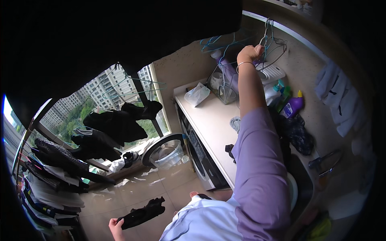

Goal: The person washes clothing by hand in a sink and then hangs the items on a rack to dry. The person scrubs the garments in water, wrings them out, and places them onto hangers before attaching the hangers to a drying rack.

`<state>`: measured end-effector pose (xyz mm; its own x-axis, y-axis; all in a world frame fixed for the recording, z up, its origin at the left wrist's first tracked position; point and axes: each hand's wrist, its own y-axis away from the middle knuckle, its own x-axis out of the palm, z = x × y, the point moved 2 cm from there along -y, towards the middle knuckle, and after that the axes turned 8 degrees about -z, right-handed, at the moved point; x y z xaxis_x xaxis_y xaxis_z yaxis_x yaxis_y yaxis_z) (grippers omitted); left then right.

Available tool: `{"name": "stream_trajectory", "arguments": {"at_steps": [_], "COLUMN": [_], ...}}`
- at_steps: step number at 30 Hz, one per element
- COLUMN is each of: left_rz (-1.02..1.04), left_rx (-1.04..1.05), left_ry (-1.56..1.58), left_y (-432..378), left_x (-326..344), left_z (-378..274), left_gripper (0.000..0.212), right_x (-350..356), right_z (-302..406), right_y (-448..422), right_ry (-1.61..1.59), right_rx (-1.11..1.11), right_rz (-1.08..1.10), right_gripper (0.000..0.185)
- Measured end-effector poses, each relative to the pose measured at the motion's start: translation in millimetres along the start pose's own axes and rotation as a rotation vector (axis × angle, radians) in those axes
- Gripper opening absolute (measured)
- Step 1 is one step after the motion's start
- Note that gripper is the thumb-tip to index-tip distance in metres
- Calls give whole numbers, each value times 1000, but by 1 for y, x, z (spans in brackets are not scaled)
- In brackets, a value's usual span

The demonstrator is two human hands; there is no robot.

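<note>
With a bangle on its wrist, my right hand (249, 54) reaches up and grips a pale clothes hanger (265, 31) beside other hangers on a rail along the wall. Blue wire hangers (224, 45) are just left of it. Low on the left, my left hand (116, 225) pinches one end of a small black garment (143, 213), which stretches out over the tiled floor. Which garment it is, I cannot tell.
A counter (208, 111) holds a plastic bag (197, 94) and a purple bottle (292, 107). Below is a front-loading washing machine (200, 159). Dark clothes (116, 125) hang by the window. A clear plastic tub (169, 153) and a sink (304, 180) are also in view.
</note>
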<state>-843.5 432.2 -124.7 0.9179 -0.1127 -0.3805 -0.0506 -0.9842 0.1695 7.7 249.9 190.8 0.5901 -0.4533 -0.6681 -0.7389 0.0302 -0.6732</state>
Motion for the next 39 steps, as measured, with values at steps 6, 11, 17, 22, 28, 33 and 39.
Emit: {"name": "stream_trajectory", "arguments": {"at_steps": [6, 11, 17, 22, 28, 33, 39], "left_rz": [54, 119, 110, -28, -358, -497, -476], "left_rx": [13, 43, 98, 319, 629, 900, 966], "left_ry": [-27, -44, -80, -113, -265, -341, -282], "left_y": [13, 7, 8, 26, 42, 39, 31], "left_x": [9, 18, 13, 3, -28, -46, -72], "left_z": [-27, -13, -1, -36, -93, -152, -188], "left_gripper": [20, 21, 21, 15, 8, 16, 14], "right_x": [-73, -114, -114, -74, -70, -83, -149], "right_z": [-11, -31, -45, -45, -94, -137, -153], "right_y": [5, 10, 34, 129, 277, 343, 385], "right_ry": [-346, -357, -928, -1105, -1489, -1725, -1877], "right_rx": [-136, -94, -42, -303, -727, -1067, -1384], "right_rz": [-95, -258, 42, -255, -270, 103, 801], "right_gripper": [16, 14, 45, 36, 41, 40, 34]}}
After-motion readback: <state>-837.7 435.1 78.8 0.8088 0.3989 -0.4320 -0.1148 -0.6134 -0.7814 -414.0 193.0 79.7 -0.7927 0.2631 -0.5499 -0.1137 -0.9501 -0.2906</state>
